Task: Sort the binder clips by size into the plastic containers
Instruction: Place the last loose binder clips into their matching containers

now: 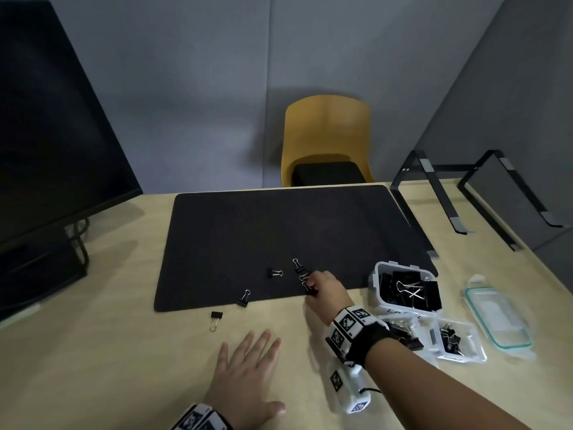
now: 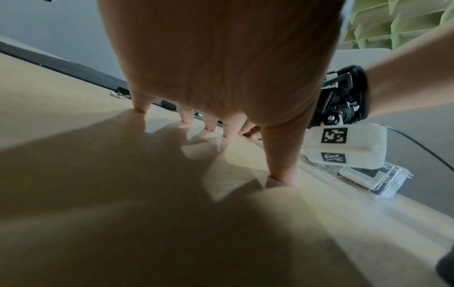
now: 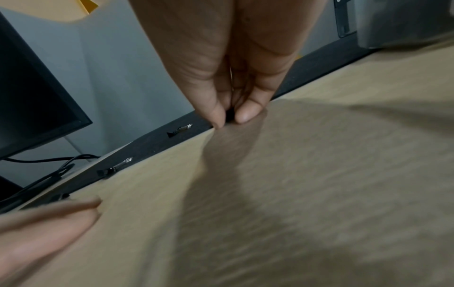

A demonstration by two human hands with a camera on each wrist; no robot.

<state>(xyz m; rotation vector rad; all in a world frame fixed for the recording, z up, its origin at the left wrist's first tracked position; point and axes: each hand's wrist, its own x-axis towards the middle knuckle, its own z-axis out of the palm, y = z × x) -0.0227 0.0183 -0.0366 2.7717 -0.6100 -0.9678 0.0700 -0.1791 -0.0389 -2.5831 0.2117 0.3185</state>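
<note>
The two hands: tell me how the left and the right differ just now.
The left hand lies flat on the bare table with fingers spread and straight; the right hand reaches to the black mat's near edge. The left holds nothing; the right pinches a small binder clip between thumb and fingertip. Both wear marker-patterned wrist bands.

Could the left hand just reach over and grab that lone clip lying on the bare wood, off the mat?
Probably yes. The left hand rests flat and open on the table, holding nothing, and the clip lies just ahead of its fingers with only bare wood between. The right hand is busy farther right.
</note>
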